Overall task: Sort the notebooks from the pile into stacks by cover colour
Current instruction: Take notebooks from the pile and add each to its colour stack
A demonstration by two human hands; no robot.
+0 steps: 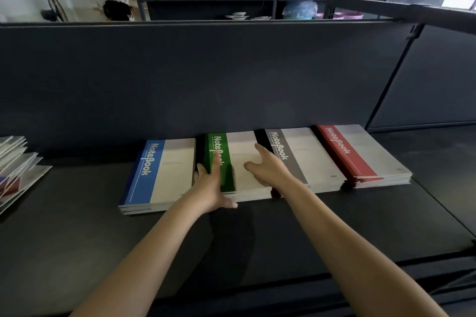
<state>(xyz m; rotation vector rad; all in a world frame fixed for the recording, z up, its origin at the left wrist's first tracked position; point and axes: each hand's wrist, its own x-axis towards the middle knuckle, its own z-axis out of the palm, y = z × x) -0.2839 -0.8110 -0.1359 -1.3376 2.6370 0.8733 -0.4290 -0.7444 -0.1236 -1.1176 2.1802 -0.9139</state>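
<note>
Now the blue stack [159,175], green stack [221,140], grey stack [309,157] and red stack [360,152] lie side by side on the desk [77,213]. The left hand [211,188] lies flat on the green stack's colour band; the right hand [268,167], fingers spread, touches its pale cover.

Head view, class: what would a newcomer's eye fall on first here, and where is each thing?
Four notebook stacks line the dark back panel, left to right: blue stack, green stack, grey stack, red stack. The left hand lies flat on the green stack's coloured band, and the right hand spreads over its pale cover. A loose pile sits at the far left edge.
</note>
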